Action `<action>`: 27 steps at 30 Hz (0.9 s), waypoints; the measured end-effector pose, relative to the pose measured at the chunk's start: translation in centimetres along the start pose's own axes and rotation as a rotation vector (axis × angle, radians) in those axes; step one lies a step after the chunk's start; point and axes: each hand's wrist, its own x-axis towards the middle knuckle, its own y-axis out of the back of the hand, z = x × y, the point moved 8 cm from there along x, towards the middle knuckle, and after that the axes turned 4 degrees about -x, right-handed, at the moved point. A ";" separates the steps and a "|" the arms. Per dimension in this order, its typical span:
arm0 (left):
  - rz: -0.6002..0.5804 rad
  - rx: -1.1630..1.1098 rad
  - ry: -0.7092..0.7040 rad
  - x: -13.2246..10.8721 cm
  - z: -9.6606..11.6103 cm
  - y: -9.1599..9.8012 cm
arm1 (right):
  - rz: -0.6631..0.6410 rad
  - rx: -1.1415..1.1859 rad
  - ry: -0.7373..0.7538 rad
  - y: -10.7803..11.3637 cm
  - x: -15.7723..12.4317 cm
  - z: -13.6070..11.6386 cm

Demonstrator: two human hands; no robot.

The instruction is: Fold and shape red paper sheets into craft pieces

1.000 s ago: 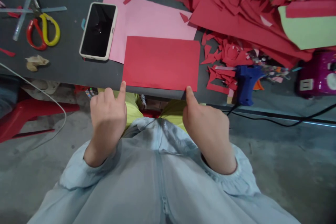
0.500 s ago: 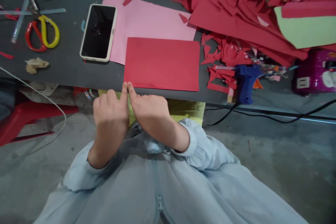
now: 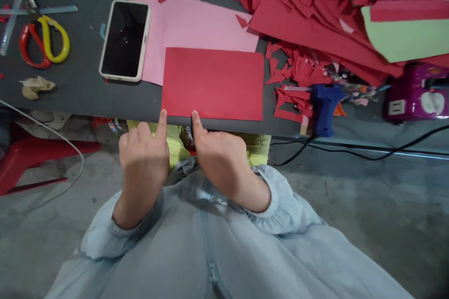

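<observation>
A flat red sheet of paper (image 3: 212, 84) lies near the front edge of the dark table. My left hand (image 3: 143, 154) has its index finger stretched out, the tip at the sheet's near left corner; its other fingers are curled. Farther right, the index fingertip of my right hand (image 3: 222, 159) touches the near edge of the same sheet, with the rest of that hand bent below the table edge. Both thumbs are hidden. Under the red sheet's far side lies a pink sheet (image 3: 196, 21), partly beneath a phone (image 3: 125, 40) with a pale case.
Scissors (image 3: 45, 39) with red and yellow handles lie at the left, near a crumpled beige scrap (image 3: 37, 88). Red paper offcuts (image 3: 308, 14) heap at the far right. A blue glue gun (image 3: 325, 110) and its black cable (image 3: 298, 153) sit near a purple object (image 3: 414, 96).
My right index finger has slid rightward along the red sheet's near edge, away from my left one. The left fingertip stays at the corner. The view has shifted slightly.
</observation>
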 end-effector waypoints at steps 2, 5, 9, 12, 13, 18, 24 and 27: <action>-0.018 -0.012 0.000 0.1 0.0 0.0 | -0.051 0.002 -0.018 -0.3 -0.2 0.7; -0.036 0.031 -0.015 0.3 -0.1 0.0 | -0.093 0.000 -0.063 -0.6 -0.6 1.9; -0.048 0.073 -0.029 0.4 -0.2 0.0 | -0.106 0.014 -0.130 -1.0 -1.1 3.6; -0.046 0.070 -0.026 0.6 -0.4 0.0 | -0.085 0.016 -0.166 -1.4 -1.4 4.9; -0.053 0.068 -0.023 0.6 -0.4 -0.1 | -0.075 0.013 -0.177 -1.6 -1.5 5.2; -0.154 0.087 0.026 0.9 -0.6 -0.4 | -0.028 -0.020 -0.229 -1.9 -2.1 7.1; -0.263 0.110 0.095 1.2 -0.6 -0.4 | -0.024 -0.044 -0.283 -2.4 -2.8 9.1; -0.270 0.115 0.111 1.3 -0.6 -0.5 | -0.014 -0.052 -0.302 -2.7 -3.1 10.0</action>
